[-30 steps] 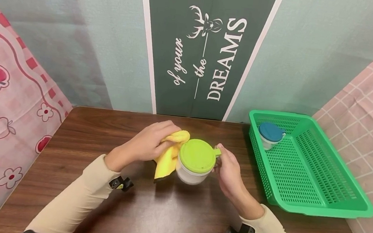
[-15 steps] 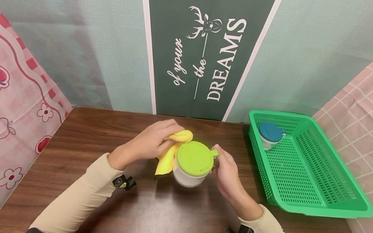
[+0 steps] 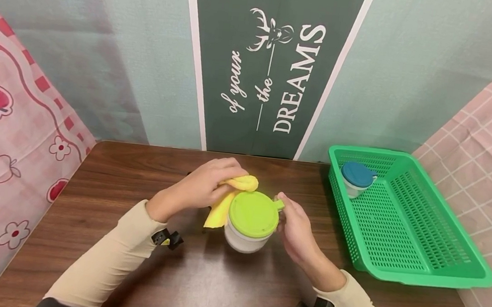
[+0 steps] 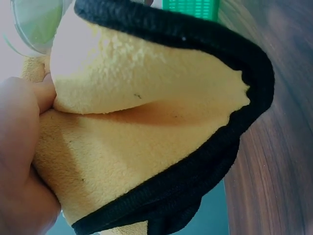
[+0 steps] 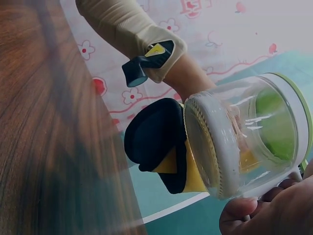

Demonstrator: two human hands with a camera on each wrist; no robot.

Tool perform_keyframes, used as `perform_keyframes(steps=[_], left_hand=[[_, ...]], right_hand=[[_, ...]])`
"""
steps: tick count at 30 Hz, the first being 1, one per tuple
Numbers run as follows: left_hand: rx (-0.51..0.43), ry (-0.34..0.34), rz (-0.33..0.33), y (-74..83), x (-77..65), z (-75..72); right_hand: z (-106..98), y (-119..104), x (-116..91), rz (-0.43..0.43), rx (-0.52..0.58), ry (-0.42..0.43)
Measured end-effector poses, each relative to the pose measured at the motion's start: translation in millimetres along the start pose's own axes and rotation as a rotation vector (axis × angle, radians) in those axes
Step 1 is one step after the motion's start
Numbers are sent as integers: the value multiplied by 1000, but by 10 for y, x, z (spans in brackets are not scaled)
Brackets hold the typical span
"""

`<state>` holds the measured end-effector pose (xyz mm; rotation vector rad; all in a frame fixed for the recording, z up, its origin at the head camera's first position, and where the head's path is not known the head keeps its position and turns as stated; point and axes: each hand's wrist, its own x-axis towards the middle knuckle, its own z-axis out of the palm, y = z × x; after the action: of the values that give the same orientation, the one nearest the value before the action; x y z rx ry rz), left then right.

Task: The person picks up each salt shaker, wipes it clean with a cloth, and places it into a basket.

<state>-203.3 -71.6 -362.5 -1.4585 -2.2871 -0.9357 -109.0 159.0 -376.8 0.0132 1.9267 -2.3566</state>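
A clear seasoning jar with a lime-green lid (image 3: pixel 254 214) and white base is held above the table, tilted. My right hand (image 3: pixel 296 229) grips the jar's handle at its right side; in the right wrist view, fingers curl at the handle under the clear jar (image 5: pixel 239 137). My left hand (image 3: pixel 204 184) holds a folded yellow cloth (image 3: pixel 245 182) against the jar's left side. Up close in the left wrist view, the cloth (image 4: pixel 122 83) has black edging and hangs in a fold from the pinching fingers. Some left fingers are hidden behind cloth and jar.
At the right stands a green perforated basket (image 3: pixel 395 276). A similar jar with a blue lid (image 3: pixel 358 174) sits in its far left corner. The dark wooden table (image 3: pixel 213 290) meets a curtained wall at the back, with printed pink cloth at both sides.
The jar and my right hand have shifted slightly left and nearer to me. My left hand has moved a little to the right with the cloth, which still touches the jar.
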Motion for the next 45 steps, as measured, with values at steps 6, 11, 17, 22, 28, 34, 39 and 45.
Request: perform_keyframes(steps=[6, 11, 17, 22, 28, 34, 39, 45], left_hand=[[-19, -16, -11, 12, 24, 10], [-16, -22, -5, 26, 53, 32], [-25, -22, 13, 29, 81, 59], [-19, -38, 19, 30, 105, 81], [5, -79, 27, 53, 142, 84], [16, -83, 33, 70, 157, 75], [32, -76, 45, 74, 160, 82], [30, -60, 31, 83, 138, 72]], right_hand=[[23, -4, -2, 18, -2, -7], [41, -3, -2, 40, -10, 0], [62, -7, -4, 56, -9, -4], [76, -9, -13, 60, 2, -26], [87, -1, -13, 65, 18, -46], [85, -15, -11, 69, 19, -40], [77, -33, -16, 71, 14, -44], [68, -34, -22, 50, 11, -28]])
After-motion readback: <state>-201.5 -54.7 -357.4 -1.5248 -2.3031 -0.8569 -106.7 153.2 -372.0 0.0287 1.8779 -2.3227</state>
